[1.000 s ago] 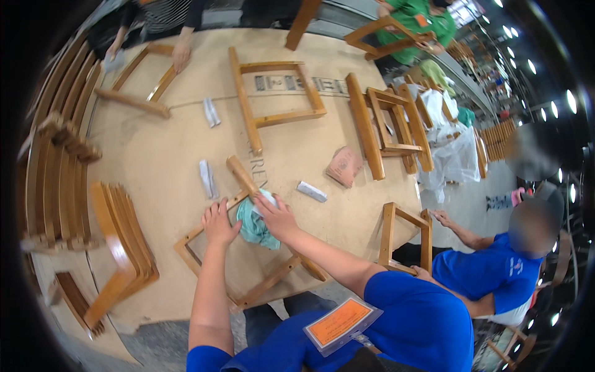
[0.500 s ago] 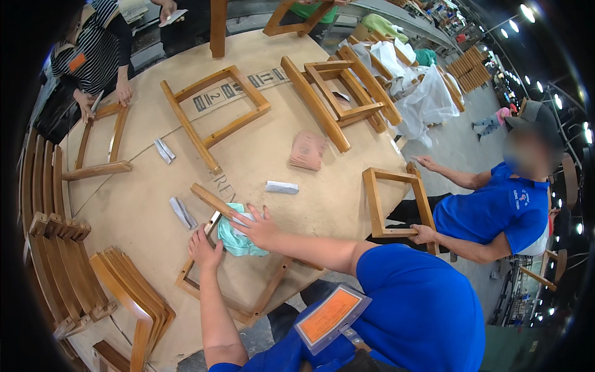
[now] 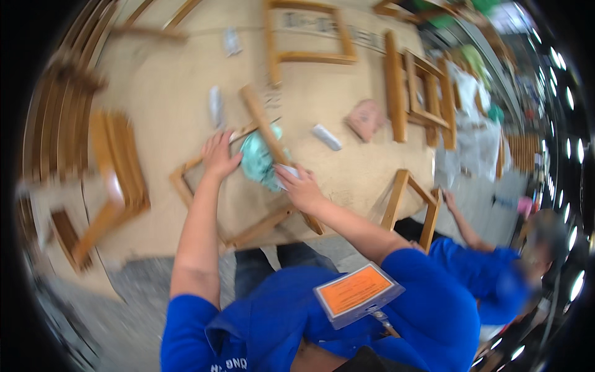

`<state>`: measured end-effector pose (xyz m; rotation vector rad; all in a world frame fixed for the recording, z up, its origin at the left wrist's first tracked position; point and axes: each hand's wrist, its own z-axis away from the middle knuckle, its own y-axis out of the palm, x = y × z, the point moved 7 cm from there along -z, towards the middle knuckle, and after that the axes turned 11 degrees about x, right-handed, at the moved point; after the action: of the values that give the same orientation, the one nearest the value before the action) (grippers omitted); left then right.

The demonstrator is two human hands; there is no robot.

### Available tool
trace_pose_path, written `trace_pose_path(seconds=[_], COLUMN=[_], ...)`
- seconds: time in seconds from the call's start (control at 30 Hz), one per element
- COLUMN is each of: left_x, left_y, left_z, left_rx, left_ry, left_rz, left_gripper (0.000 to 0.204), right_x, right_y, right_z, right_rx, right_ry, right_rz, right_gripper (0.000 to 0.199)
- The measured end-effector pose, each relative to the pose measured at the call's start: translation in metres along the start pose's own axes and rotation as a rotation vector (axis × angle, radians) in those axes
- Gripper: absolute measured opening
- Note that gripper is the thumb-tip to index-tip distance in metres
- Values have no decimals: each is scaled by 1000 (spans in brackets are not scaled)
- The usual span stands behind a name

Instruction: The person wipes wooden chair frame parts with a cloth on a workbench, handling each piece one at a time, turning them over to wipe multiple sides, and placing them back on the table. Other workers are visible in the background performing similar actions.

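A wooden chair-seat frame (image 3: 263, 224) lies before me at the near table edge, one longer leg (image 3: 262, 121) jutting up past its corner. My left hand (image 3: 220, 158) grips its far-left rail, fingers over the wood and thumb apart. In my right hand (image 3: 300, 189) a folded white sheet, like sandpaper (image 3: 286, 175), is pinched against the lower part of the leg. A crumpled mint-green cloth (image 3: 257, 162) lies between my hands, partly behind the leg. Motion blur softens the fine detail.
Folded pale strips (image 3: 326, 137) and a pinkish pad (image 3: 365, 120) lie on the table (image 3: 167, 93). Other wooden frames (image 3: 316, 59) stand beyond. Curved wooden parts (image 3: 121, 161) are stacked at left. A co-worker in blue (image 3: 477, 273) handles another frame at right.
The whole view has swung, so the table appears shifted up and turned. My right hand with the white sheet has moved down the leg, toward me. My left hand stays at the rail.
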<state>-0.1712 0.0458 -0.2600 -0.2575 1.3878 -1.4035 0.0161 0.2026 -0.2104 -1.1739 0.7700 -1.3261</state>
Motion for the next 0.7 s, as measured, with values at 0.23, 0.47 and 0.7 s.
trace_pose_path(seconds=[0.23,0.47,0.7], left_x=[-7,-7,-5], left_y=[-4,-5,-2], left_z=[9,9,6], left_rx=[34,64,63], left_ry=[-66,-80,-83], left_rz=[38,36,23], left_gripper=[69,70,69], right_x=[13,-22,-22], right_y=[2,-21,-38], right_z=[124,-63,-92], right_rx=[238,92,-57], right_ry=[-177,-250,-254], right_rz=[-360,26,-172], right_gripper=[67,49,45])
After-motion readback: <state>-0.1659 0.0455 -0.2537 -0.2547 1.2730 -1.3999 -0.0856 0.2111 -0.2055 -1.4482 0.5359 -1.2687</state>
